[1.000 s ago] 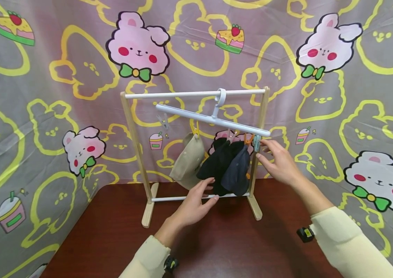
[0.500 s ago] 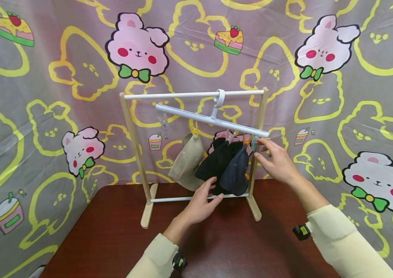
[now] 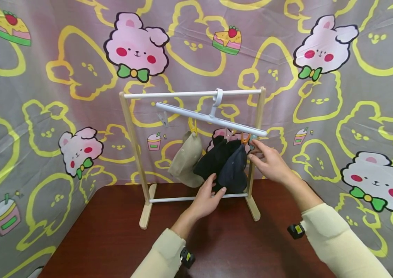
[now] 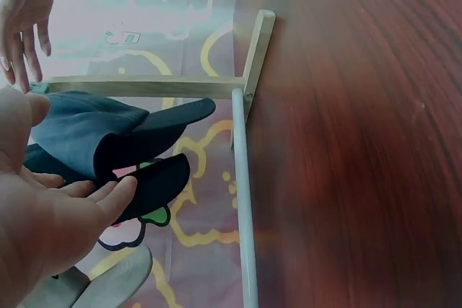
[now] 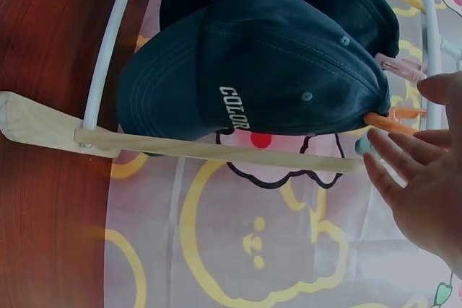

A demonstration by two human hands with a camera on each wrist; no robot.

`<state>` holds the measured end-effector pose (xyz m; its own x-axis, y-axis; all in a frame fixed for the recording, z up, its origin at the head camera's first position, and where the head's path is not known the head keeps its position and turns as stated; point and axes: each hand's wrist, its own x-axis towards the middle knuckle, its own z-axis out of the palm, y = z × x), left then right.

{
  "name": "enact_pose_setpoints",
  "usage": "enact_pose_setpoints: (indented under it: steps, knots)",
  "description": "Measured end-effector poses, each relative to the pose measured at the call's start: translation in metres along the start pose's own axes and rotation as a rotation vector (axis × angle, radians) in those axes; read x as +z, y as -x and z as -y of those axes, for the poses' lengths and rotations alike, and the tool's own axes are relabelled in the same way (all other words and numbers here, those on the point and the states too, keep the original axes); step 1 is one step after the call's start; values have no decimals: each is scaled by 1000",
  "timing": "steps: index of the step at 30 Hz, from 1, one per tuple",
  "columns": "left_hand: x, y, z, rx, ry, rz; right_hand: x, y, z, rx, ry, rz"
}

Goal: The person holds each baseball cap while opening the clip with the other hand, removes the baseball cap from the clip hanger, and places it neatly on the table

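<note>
A white hanger hangs tilted, its right end lower, with colored clips below it. From these clips hang a beige cap, a black cap and a navy cap with "COLOR" lettering visible in the right wrist view. My left hand is at the lower side of the black and navy caps, its fingers loosely extended. Beside the hanger's low end is my right hand, fingers extended near the teal clip and the orange clip; its thumb stands apart from the fingers.
A wooden rack with white bars stands on the dark red-brown table. A pale clip hangs at the hanger's left. Behind is a cartoon-patterned curtain.
My left hand has moved slightly right and up toward the navy cap. The right hand has shifted slightly left, along with the view of the rack. The caps have swung slightly.
</note>
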<state>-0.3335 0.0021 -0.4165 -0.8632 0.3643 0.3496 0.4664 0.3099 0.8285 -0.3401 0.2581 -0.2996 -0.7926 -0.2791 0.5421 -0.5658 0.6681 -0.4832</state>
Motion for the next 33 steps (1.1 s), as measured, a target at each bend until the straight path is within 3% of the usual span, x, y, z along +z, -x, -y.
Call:
enact_pose_setpoints:
  steps: [4,15,24,33]
  knots:
    - [2,-2,-1,-12,6,-7,1,-1,2,24,-45,62]
    - [-2,-5,-5,-33,-4,-6,-2,-4,2,40,-255,118]
    - [-4,-7,-7,-48,3,-23,2,-5,-4,-8,-399,9]
    - [-4,-16,-5,-43,-70,-90,7,-9,-4,-8,-384,-49]
